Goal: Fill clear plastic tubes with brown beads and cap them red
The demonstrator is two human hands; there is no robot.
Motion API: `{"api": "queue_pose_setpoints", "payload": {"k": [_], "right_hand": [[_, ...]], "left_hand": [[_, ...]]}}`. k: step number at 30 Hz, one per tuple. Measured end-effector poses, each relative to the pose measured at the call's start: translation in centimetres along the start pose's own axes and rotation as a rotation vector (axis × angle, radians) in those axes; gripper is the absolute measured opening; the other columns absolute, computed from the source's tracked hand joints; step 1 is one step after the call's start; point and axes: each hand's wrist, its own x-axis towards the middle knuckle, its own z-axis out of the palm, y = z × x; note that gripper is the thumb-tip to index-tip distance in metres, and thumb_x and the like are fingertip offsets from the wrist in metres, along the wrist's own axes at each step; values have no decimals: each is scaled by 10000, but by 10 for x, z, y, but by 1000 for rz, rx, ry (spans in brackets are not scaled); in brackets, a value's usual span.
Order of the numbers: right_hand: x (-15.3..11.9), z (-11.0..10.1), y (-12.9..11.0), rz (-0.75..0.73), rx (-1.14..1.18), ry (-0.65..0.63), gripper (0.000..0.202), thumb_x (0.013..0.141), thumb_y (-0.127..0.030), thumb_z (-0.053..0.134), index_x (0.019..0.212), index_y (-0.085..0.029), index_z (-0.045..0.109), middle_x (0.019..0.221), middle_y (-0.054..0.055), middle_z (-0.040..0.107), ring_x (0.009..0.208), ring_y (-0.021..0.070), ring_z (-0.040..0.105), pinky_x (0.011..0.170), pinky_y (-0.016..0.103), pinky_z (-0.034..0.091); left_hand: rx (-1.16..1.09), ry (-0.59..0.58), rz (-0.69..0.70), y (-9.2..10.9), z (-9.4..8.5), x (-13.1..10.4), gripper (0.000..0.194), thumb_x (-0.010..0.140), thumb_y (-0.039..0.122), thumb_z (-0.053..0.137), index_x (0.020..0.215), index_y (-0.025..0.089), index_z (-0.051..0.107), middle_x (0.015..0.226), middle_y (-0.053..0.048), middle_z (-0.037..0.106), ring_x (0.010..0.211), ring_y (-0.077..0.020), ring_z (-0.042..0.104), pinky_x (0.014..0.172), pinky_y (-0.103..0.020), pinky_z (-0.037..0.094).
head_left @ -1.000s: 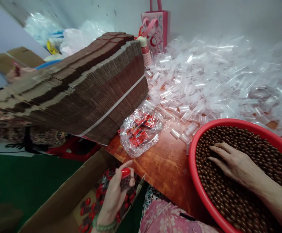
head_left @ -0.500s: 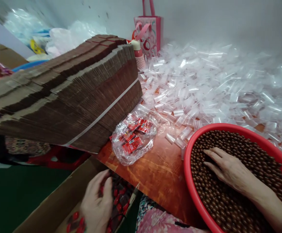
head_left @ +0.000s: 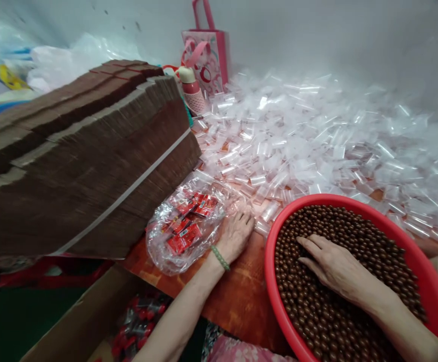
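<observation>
My right hand (head_left: 330, 264) rests palm down on glossy brown balls (head_left: 328, 226), which look like chocolate balls, in a red basin (head_left: 273, 281). Its thumb and fingers are apart, the tips touching the balls. My left hand (head_left: 237, 234), with a green bead bracelet (head_left: 221, 257) at the wrist, is flat with fingers stretched toward a few clear plastic tubes (head_left: 269, 211). It lies between the basin and a clear plastic bag (head_left: 166, 251) with red packets (head_left: 184, 237) in it. Nothing shows in its grip; what is under the palm is hidden.
A big heap of clear tubes (head_left: 297, 130) covers the back of the table (head_left: 241, 296). A strapped stack of brown cardboard (head_left: 90, 166) stands left. Below the edge, a carton (head_left: 79, 322) holds red-capped filled tubes (head_left: 139, 322). A bottle (head_left: 191, 88) and pink bag (head_left: 207, 60) stand behind.
My left hand has moved up from the carton onto the table beside the plastic bag. My right hand stays among the brown balls. The whole view has shifted to the right.
</observation>
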Motion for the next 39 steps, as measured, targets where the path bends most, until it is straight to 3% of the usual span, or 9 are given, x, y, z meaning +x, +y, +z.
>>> {"api": "queue_pose_setpoints", "payload": {"k": [4,7,12,18,23,27,33,36,39], "right_hand": [[1,-11,-2,29,70,-53,210,947,-229,534,1121,-154,624,1044,131,679,919,269,694,803,443,612],[1,-24,-9,2,232,5,205,973,-251,514,1140,-184,611,1046,102,689,962,246,688,850,418,600],[-3,-41,-34,-115,446,197,293,976,-238,532,1268,-209,522,1158,81,682,1076,178,653,948,305,556],[-9,-47,-57,-94,344,253,483,947,-281,585,1378,-129,431,1247,157,645,1160,236,617,975,370,556],[-6,-44,-57,-64,289,316,423,933,-167,541,1340,-105,443,1178,162,673,1077,246,650,911,399,585],[-5,-37,-53,16,387,307,411,911,-122,531,1313,-151,453,1160,127,669,1071,218,643,925,376,573],[-2,-28,-43,68,434,316,450,878,-99,534,1317,-164,459,1164,120,659,1044,231,630,918,399,554],[-1,-31,-33,35,439,259,368,888,-130,544,1250,-172,497,1106,97,668,1002,214,631,887,361,556],[-3,-36,-17,51,195,154,310,907,-147,523,1218,-152,520,1130,125,659,1003,252,637,891,418,545]], "left_hand": [[-42,34,17,0,-8,-24,364,861,-11,416,1074,155,660,1153,-142,658,1080,-263,612,960,-447,501],[-114,147,-10,13,-18,-41,261,928,103,486,1132,141,644,1140,-126,641,1025,-211,636,882,-347,552],[-441,428,-119,71,-42,-54,196,881,175,644,1067,202,698,924,-21,672,797,-121,654,719,-212,559],[-542,416,-101,125,-37,-45,261,840,132,633,1094,155,689,905,-55,736,783,-146,709,734,-228,595],[-562,403,-146,129,-22,-38,424,868,184,630,1281,104,585,1003,-114,773,797,-172,754,742,-234,624],[-532,416,-65,130,-19,-33,355,889,120,579,1240,82,611,1011,-128,777,829,-160,764,770,-184,609],[-345,463,98,130,-10,-31,398,885,56,555,1282,83,577,1112,-167,746,983,-196,739,900,-247,589],[-368,433,124,130,-7,-31,386,881,43,556,1262,97,579,1086,-150,750,995,-186,730,921,-248,582],[-365,410,76,129,-5,-33,396,886,68,563,1278,120,562,1124,-150,735,1055,-203,709,951,-287,578]]}}
